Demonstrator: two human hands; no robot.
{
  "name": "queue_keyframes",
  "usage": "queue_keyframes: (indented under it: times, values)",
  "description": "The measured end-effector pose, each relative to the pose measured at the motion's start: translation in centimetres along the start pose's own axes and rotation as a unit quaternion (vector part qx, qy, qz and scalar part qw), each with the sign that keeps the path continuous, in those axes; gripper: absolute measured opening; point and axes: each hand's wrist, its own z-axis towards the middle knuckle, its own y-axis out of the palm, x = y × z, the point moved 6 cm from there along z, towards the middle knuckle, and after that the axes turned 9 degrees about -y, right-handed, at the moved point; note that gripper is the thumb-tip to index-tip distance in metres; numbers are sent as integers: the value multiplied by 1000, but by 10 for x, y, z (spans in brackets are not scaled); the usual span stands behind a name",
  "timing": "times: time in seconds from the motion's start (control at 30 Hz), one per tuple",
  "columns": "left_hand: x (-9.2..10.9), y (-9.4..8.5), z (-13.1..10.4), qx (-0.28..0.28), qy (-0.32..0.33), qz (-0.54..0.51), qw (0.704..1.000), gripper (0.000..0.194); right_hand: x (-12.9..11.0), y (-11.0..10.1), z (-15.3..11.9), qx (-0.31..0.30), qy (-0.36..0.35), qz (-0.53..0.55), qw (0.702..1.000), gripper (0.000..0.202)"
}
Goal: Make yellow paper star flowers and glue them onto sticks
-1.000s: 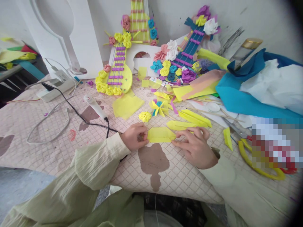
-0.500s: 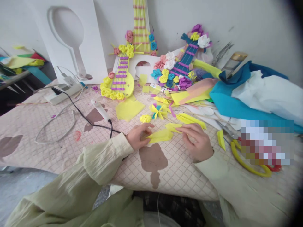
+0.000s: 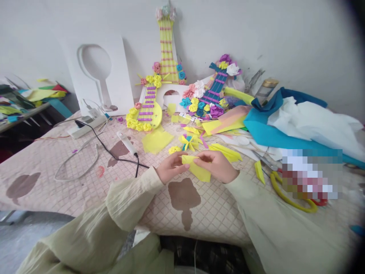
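A thin yellow piece of crepe paper (image 3: 200, 172) is pinched at its top edge between my two hands. My left hand (image 3: 171, 167) grips its left corner with thumb and fingers. On the other side, my right hand (image 3: 218, 164) closes on the paper's upper right part. Just beyond my fingers lie a yellow paper rose (image 3: 174, 150) and a star of yellow and blue paper strips (image 3: 189, 143). Folded yellow strips (image 3: 226, 152) rest behind my right hand, and a flat yellow sheet (image 3: 157, 140) is behind the left.
Yellow-handled scissors (image 3: 291, 198) lie at the right, near crumpled blue cloth-like paper (image 3: 262, 129). A white glue gun (image 3: 127, 144) with a black cord and a power strip (image 3: 87, 125) are at the left. Flower-trimmed toy guitars (image 3: 151, 108) lean by the wall.
My hands have come together, bringing the yellow paper upright between them; before, they were apart with two yellow pieces. The camera view has tilted up a little.
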Motion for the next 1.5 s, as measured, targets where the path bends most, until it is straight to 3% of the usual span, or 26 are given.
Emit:
queue_keyframes:
  times: [0.13,0.27,0.33,0.43,0.5,0.6,0.7,0.83,0.93,1.03,1.13,1.27,1.5]
  values:
    - [-8,14,5,-26,-59,-44,997,38,18,-5,-10,95,75,123,985,27]
    - [-12,20,13,-22,-78,-49,995,35,26,-11,-20,118,92,175,973,30]
    - [-11,18,16,-18,-74,-23,997,31,25,-22,-24,119,43,143,982,28]
    - [-8,14,19,-33,-54,27,998,26,17,-34,-29,80,-95,-13,992,25]
    - [-5,13,22,-61,-38,62,995,25,10,-33,-35,49,-204,-149,966,26]
    - [-4,14,28,-86,-7,158,984,27,4,-23,-44,30,-310,-303,901,21]
    - [-3,14,36,-85,27,266,960,27,4,-11,-49,21,-353,-372,858,17]
    - [1,12,41,-96,46,337,935,30,6,-1,-52,-6,-377,-400,836,19]
    - [12,3,30,-61,92,376,920,30,6,2,-53,-15,-379,-403,833,21]
    - [22,-6,3,-6,173,405,898,25,5,2,-55,-20,-369,-403,837,21]
    - [17,-5,-26,19,219,416,882,20,8,3,-58,-38,-352,-401,845,19]
    - [-2,5,-44,16,228,440,868,21,14,5,-60,-52,-328,-391,859,14]
    - [-12,6,-41,35,211,454,865,21,16,2,-57,-20,-275,-334,901,12]
